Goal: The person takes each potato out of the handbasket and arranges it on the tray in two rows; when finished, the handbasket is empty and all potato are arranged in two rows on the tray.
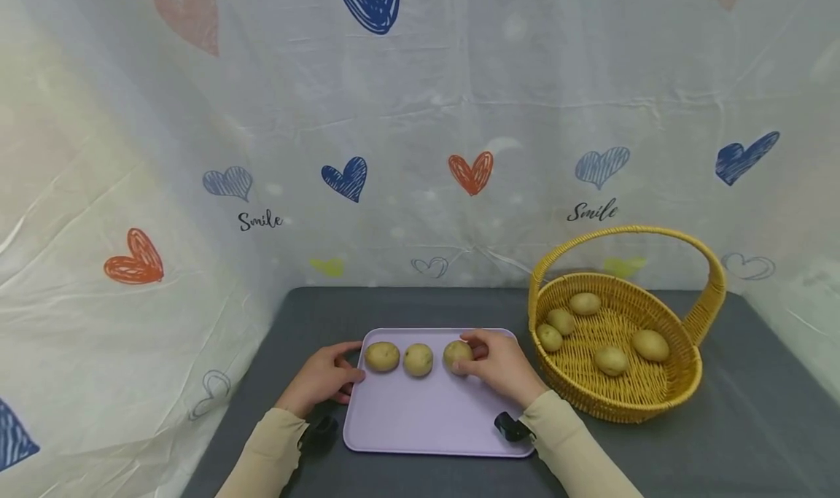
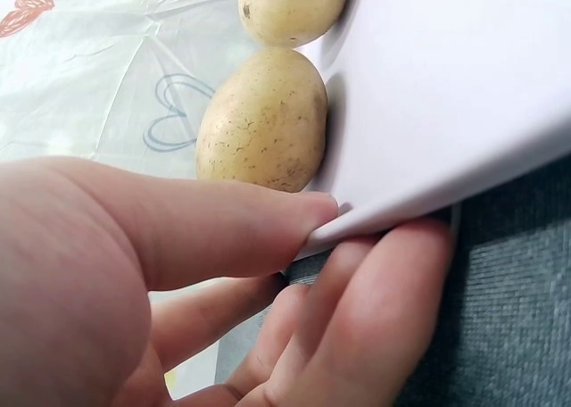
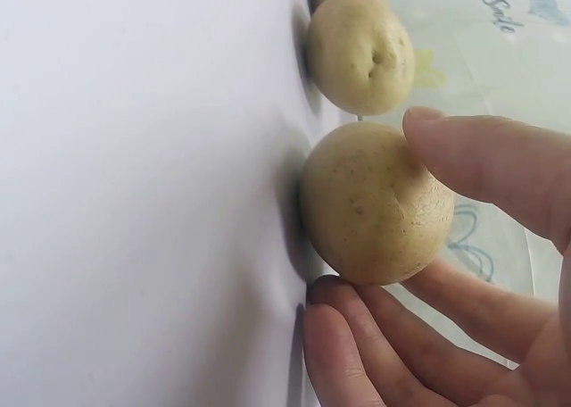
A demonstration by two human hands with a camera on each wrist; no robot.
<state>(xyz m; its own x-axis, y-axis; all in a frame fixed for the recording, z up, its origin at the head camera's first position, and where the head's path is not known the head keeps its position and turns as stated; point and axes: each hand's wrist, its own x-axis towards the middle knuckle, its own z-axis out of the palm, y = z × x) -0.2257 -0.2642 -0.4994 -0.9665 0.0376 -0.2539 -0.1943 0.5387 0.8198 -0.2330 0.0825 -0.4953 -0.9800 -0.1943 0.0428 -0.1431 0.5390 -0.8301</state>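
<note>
A lilac tray (image 1: 426,418) lies on the dark grey table with three potatoes in a row along its far side. My left hand (image 1: 346,375) pinches the tray's left edge, thumb (image 2: 268,224) on top and fingers underneath, next to the left potato (image 1: 382,356) (image 2: 263,121). The middle potato (image 1: 418,359) lies untouched. My right hand (image 1: 475,353) holds the right potato (image 1: 454,352) (image 3: 375,202) between thumb and fingers while it rests on the tray (image 3: 134,202).
A yellow wicker basket (image 1: 689,381) with a tall handle stands right of the tray and holds several potatoes. A white cloth printed with hearts hangs behind and on the left. Bare table shows at the far side and in front.
</note>
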